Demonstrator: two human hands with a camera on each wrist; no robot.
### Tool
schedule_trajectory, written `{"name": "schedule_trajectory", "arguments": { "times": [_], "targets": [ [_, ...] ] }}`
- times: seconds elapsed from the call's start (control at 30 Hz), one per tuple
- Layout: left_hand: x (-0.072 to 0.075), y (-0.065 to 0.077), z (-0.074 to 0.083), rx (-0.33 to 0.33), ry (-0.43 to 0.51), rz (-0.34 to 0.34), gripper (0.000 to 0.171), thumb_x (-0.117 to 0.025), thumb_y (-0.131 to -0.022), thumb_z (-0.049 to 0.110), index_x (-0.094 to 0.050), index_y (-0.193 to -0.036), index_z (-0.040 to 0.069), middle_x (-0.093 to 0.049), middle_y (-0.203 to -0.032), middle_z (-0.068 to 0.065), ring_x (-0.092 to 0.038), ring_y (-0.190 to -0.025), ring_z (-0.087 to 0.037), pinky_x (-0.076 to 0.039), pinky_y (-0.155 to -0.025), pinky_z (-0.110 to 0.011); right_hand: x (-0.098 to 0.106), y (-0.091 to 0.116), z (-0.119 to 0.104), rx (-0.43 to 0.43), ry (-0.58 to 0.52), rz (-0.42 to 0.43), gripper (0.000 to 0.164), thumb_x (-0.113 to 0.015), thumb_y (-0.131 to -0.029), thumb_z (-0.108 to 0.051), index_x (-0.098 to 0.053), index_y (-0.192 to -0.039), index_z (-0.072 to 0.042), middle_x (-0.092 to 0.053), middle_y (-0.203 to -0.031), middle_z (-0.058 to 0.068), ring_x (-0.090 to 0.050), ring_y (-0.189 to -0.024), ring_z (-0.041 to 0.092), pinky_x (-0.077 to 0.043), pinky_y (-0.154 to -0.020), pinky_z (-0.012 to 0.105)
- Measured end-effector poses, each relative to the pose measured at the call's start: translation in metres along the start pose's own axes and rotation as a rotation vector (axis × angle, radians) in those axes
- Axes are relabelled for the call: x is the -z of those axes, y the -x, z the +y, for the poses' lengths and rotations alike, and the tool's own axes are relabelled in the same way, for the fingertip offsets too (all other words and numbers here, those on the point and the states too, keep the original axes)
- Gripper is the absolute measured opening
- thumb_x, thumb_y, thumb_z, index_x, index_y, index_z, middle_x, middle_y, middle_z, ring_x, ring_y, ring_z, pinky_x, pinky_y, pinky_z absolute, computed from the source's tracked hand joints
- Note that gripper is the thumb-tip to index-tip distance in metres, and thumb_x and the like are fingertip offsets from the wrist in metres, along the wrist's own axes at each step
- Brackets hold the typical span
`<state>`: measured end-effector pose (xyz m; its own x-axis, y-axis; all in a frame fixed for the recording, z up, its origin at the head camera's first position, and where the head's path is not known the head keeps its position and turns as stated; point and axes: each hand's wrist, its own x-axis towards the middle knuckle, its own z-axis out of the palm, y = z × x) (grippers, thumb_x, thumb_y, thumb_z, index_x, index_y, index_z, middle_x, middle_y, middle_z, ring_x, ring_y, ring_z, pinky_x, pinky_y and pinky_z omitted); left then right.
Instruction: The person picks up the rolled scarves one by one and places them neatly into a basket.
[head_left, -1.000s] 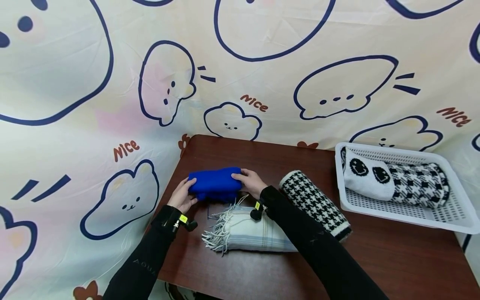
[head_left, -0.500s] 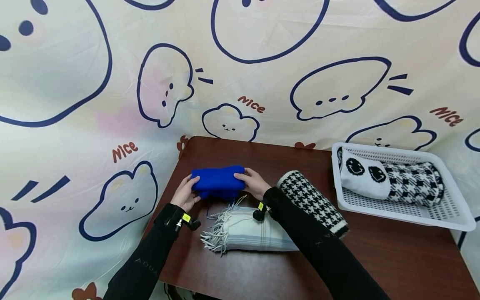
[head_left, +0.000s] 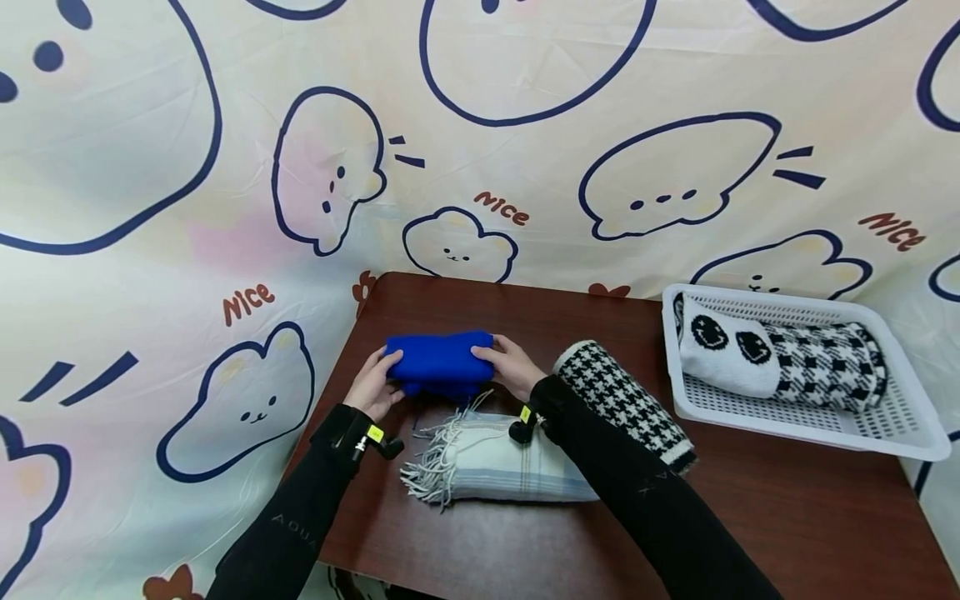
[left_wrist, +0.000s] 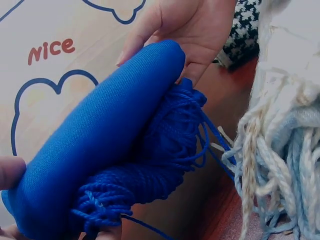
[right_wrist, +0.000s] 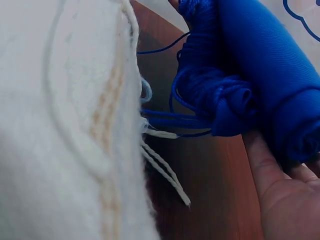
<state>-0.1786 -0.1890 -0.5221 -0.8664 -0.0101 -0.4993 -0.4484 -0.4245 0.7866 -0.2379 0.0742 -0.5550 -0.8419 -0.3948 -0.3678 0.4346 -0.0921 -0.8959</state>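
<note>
A rolled blue scarf [head_left: 441, 357] with a bunch of blue fringe [left_wrist: 165, 135] along its near side is held between both hands. My left hand [head_left: 372, 385] grips its left end, thumb on top and fingers underneath. At the opposite end my right hand [head_left: 513, 367] pinches it the same way; in the right wrist view, fingers of the right hand [right_wrist: 285, 200] reach under the roll. Just nearer lies a folded cream and pale blue scarf [head_left: 517, 475], its fringe [left_wrist: 280, 170] toward the left. Some blue strands trail toward that fringe.
Right of the folded scarf, a rolled black-and-white houndstooth scarf [head_left: 622, 400] lies slanted, partly behind the right sleeve [head_left: 637, 492]. A white perforated basket [head_left: 795, 437] stands at the right with another rolled black-and-white scarf [head_left: 832, 367] inside. A printed curtain [head_left: 525, 167] borders the table.
Both hands have shifted slightly to the right with the blue scarf, keeping their hold on its ends. The view has also turned a little; the other scarves and basket stay put.
</note>
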Motion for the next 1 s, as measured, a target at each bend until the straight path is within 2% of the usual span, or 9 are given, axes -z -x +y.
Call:
{"name": "schedule_trajectory", "arguments": {
  "times": [0.3, 0.57, 1.0],
  "targets": [
    [-0.005, 0.003, 0.003, -0.022, -0.026, -0.025, 0.072, -0.055, -0.114, 0.025, -0.014, -0.173, 0.017, -0.015, -0.176, -0.022, -0.029, -0.157, -0.046, -0.031, -0.127, -0.059, 0.002, 0.005, -0.007, 0.013, 0.008, 0.014, 0.069, -0.058, -0.113, -0.026, -0.022, -0.168, -0.003, -0.032, -0.169, 0.025, -0.042, -0.151, 0.045, -0.036, -0.126, 0.056],
    [-0.012, 0.0, 0.004, -0.022, -0.042, -0.024, 0.07, -0.057, -0.114, 0.027, -0.019, -0.172, 0.018, -0.021, -0.175, -0.021, -0.033, -0.155, -0.046, -0.034, -0.125, -0.059, 0.007, 0.011, -0.013, 0.012, 0.023, 0.016, 0.066, -0.058, -0.114, -0.028, -0.026, -0.167, -0.005, -0.034, -0.168, 0.022, -0.042, -0.151, 0.044, -0.037, -0.125, 0.056],
    [-0.023, 0.003, 0.005, -0.053, -0.096, -0.059, 0.07, -0.055, -0.114, 0.027, -0.018, -0.172, 0.016, -0.021, -0.174, -0.025, -0.034, -0.153, -0.048, -0.034, -0.124, -0.064, 0.018, 0.016, -0.015, 0.025, 0.057, 0.002, 0.067, -0.056, -0.114, -0.029, -0.024, -0.169, -0.007, -0.032, -0.171, 0.021, -0.039, -0.154, 0.043, -0.034, -0.127, 0.056]
  ]
}}
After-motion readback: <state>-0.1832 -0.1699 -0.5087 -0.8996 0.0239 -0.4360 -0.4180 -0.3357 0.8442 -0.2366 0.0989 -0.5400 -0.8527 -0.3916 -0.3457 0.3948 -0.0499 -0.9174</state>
